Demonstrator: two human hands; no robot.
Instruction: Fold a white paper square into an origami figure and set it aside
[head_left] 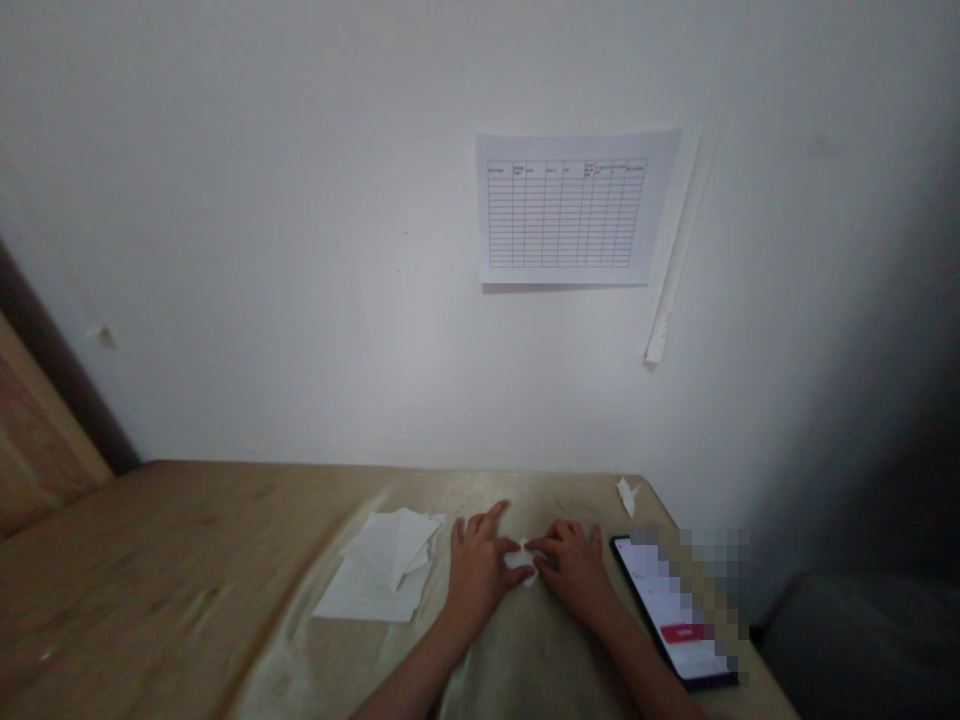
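A small piece of white paper [520,562] lies between my two hands near the front of the table. The thumb and index finger of my left hand [481,558] are closed on its left side, while the other fingers stretch forward. From the other side, my right hand [576,568] pinches the paper's right edge with thumb and fingers. Fingertips cover part of it, so its full shape is hidden. Left of my left hand rests a loose stack of white paper sheets [375,580], some of them folded or angled across one another.
A smartphone [675,610] with a lit screen lies right of my right forearm. A white paper scrap [627,497] sits near the table's [187,570] back right corner. The wall behind carries a printed table sheet [566,215] and a hanging white strip [667,290].
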